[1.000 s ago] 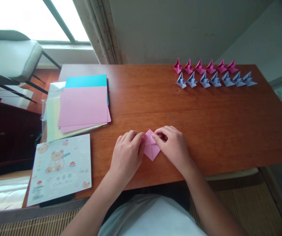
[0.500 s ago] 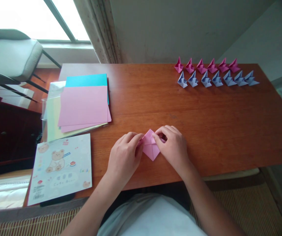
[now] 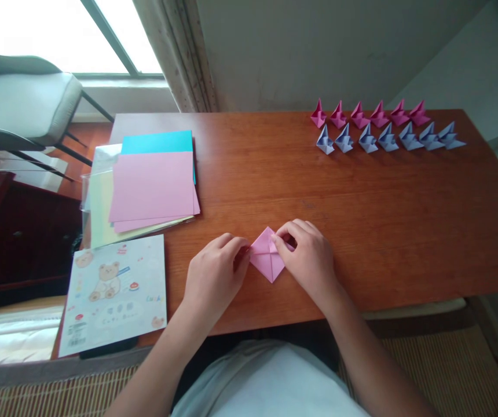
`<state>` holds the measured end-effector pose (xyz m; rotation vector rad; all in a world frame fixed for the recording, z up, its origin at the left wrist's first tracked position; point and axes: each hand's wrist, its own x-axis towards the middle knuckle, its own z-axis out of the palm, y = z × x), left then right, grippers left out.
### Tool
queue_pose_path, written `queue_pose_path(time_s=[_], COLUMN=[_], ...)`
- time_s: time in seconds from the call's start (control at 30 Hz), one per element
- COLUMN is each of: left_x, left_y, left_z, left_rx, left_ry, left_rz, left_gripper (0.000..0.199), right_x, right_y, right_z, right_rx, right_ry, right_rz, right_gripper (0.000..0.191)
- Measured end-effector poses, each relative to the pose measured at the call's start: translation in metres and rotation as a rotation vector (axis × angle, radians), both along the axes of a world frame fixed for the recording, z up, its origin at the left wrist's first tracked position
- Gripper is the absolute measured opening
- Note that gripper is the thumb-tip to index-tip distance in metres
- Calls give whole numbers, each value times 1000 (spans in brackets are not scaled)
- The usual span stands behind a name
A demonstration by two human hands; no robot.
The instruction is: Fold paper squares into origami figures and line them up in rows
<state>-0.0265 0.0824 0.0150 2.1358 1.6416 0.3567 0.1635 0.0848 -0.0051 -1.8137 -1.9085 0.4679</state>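
Observation:
A small pink folded paper (image 3: 270,263), diamond-shaped with crossing creases, lies near the front edge of the wooden table. My left hand (image 3: 218,277) pinches its left corner between thumb and forefinger. On the right side, my right hand (image 3: 307,258) grips the paper, its thumb and forefinger pressed together over a small raised flap near the upper right edge. The right corner of the paper sticks out partly behind those fingers.
Several dark pink folded papers (image 3: 359,115) and several pale blue ones (image 3: 367,139) stand in two rows at the back right. Coloured sheets (image 3: 153,185) and a bear-printed pad (image 3: 116,295) lie on the left of the table (image 3: 249,174).
My left hand has shifted slightly left, showing more of the paper's left corner. The view has moved a little, so the table items appear farther right.

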Motion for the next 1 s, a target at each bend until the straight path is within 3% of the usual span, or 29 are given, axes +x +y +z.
queue_pose_path(time_s=[0.3,0.5,0.73,0.83,1.0], left_x=[1,2,-11,-10,20], left_y=[-4,-9,-8,-14,-39], left_z=[-6,-12,-10,-5,0], left_rx=[54,183,280,342,345], left_ry=[40,103,209,129,90], left_rz=[16,25,100,36,-232], left_gripper=[16,17,17,18,39], right_x=[0,0,1,1,1], right_y=[0,1,1,2,1], right_z=[0,-1,-1,-2,-1], right_rx=[-3,-5,-15,-12,-9], right_ry=[-1,3,10,13,2], right_rz=[-5,-6,0,4,0], right_gripper=[23,24,22,21,19])
